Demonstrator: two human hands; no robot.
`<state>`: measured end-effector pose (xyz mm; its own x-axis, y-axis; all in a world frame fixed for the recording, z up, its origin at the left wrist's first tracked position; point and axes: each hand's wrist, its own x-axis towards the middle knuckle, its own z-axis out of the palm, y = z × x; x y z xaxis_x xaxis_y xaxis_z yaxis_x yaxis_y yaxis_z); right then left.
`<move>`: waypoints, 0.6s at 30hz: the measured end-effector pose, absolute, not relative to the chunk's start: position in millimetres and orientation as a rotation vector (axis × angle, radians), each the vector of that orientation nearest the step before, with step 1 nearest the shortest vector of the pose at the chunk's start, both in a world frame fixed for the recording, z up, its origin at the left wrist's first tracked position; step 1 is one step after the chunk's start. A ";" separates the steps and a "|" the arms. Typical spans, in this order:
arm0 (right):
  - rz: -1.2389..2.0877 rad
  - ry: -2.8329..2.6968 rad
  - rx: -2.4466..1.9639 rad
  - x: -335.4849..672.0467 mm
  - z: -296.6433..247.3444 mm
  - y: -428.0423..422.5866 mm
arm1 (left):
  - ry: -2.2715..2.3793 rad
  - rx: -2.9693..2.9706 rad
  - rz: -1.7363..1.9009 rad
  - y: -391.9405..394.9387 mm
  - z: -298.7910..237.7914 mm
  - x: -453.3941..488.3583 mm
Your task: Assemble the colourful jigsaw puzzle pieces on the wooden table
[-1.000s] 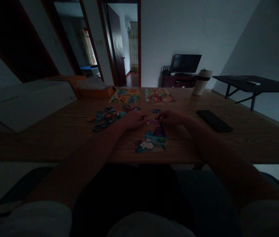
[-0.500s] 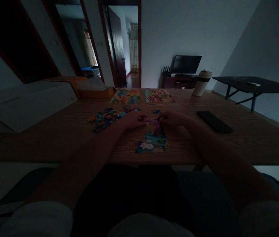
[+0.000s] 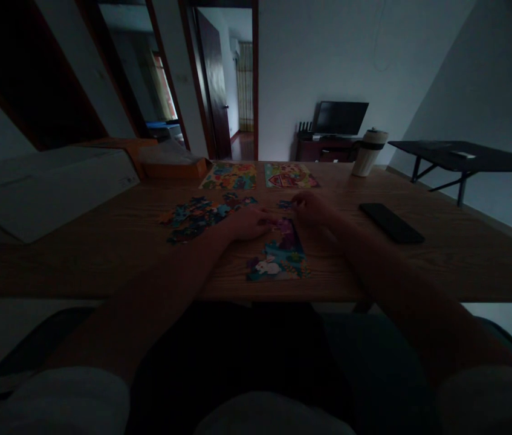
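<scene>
A partly joined jigsaw puzzle lies on the wooden table in front of me, with a white rabbit at its near edge and purple at its far end. My left hand rests at the puzzle's far left corner, fingers stretched out over the purple part. Just beyond the puzzle, my right hand has its fingers bent together beside a few loose blue puzzle pieces. Whatever is between those fingertips is too dark and small to make out. A heap of loose puzzle pieces spreads left of my left hand.
Two colourful pictures lie side by side at the table's far edge. An orange box and a large white box stand on the left. To the right are a black phone-like slab and a pale tumbler.
My right hand has moved away from the puzzle's far edge, up to the loose blue pieces. My left hand's fingers have straightened over the purple part.
</scene>
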<state>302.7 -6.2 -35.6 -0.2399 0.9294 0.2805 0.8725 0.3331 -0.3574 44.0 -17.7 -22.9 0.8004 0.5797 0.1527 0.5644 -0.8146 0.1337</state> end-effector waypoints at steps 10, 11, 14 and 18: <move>0.206 -2.183 -1.592 301.0 -57.0 10.2 | 0.908 2.938 0.215 -20.6 -17.1 45.9; 0.194 -2.179 -1.609 301.3 -56.8 10.9 | 0.906 2.935 0.214 -21.8 -16.0 46.1; 0.153 -2.176 -1.637 300.6 -54.0 10.5 | 0.895 2.931 0.208 -24.7 -13.1 46.4; 0.127 -2.140 -1.668 298.3 -50.7 7.4 | 0.948 2.915 0.198 -26.2 -11.5 46.4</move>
